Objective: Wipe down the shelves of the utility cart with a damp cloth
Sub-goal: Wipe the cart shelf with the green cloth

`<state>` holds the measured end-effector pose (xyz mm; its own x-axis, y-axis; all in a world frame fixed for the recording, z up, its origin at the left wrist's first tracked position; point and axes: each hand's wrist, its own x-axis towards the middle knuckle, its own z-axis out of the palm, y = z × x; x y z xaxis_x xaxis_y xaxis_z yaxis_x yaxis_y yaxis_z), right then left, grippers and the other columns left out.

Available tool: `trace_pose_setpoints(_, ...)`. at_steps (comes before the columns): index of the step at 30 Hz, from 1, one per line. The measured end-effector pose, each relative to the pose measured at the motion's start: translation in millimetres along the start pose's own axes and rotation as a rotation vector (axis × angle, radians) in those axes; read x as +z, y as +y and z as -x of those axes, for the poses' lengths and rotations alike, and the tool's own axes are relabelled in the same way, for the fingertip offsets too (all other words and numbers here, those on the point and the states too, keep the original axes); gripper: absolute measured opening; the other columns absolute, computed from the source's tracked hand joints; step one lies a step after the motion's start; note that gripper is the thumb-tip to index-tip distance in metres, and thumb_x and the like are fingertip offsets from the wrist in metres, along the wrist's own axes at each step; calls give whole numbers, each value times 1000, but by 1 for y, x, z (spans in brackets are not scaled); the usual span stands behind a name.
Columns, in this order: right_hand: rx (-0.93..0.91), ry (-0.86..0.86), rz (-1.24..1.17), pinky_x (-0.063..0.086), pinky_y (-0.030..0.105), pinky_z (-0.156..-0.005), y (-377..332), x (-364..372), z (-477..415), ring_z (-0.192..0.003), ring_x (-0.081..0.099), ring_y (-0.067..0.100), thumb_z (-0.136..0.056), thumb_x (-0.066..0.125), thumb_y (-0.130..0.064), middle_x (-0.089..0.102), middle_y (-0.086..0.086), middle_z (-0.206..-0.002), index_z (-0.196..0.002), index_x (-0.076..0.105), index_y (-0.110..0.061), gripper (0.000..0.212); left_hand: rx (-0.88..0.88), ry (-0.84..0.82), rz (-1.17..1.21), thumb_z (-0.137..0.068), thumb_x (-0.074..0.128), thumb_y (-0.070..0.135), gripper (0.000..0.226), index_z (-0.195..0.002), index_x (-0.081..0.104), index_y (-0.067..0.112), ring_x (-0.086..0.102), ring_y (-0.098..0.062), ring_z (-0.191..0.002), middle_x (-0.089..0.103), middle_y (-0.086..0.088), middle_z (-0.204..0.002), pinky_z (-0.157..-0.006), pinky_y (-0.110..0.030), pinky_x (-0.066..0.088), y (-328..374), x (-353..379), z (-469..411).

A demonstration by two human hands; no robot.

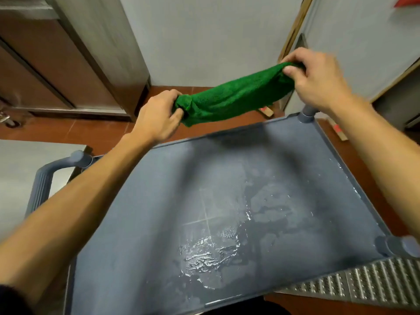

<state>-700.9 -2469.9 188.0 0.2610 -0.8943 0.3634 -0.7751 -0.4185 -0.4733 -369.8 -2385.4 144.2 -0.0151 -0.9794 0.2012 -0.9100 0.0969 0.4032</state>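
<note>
A green cloth [234, 96] is stretched in the air beyond the far edge of the grey cart's top shelf [159, 201]. My left hand [159, 117] grips its bunched lower end. My right hand [316, 78] pinches its upper end, higher and farther right. The shelf surface is wet, with streaks and a puddle of water [209, 255] around its middle and right side.
The cart's ribbed handle [43, 178] is at the left, next to a steel counter [20, 169]. Steel cabinets [68, 53] stand at the far left. A perforated metal grate [363, 283] lies at the lower right. Red tiled floor [79, 130] and pale walls surround the cart.
</note>
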Motion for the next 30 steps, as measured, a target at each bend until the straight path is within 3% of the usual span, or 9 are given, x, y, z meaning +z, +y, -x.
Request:
trace_pose_setpoints(6, 70, -121, 46, 45, 40, -86, 39, 37, 26, -103, 60, 36, -96, 53, -18, 68, 15, -110, -110, 64, -14, 18, 23, -95, -44, -87, 54, 24, 27, -112, 60, 18, 59, -35, -105, 65, -9, -111, -83, -45, 51, -5, 45, -5)
trace_pose_setpoints(10, 203, -321, 81, 47, 48, -90, 70, 94, 89, -106, 57, 39, -96, 56, -14, 63, 15, -114, -110, 64, -11, 17, -4, -320, -172, -93, 60, 25, 22, -109, 58, 10, 57, -38, -107, 61, -15, -110, -81, -47, 49, -19, 103, 29)
trace_pose_setpoints(14, 318, -523, 83, 46, 43, -92, 91, 140, 154, -110, 58, 37, -97, 56, -13, 64, 13, -119, -115, 65, -9, 20, -54, -521, -212, -96, 56, 28, 25, -112, 57, 8, 57, -38, -112, 59, -15, -117, -80, -46, 50, -23, 149, 75)
trace_pose_setpoints(30, 411, -488, 47, 42, 38, -91, 78, 149, 212, -109, 56, 34, -99, 53, -14, 65, 12, -118, -117, 63, -9, 21, -119, -427, -37, -98, 51, 21, 17, -105, 54, 6, 54, -36, -105, 58, -15, -113, -81, -45, 49, -16, 163, 137)
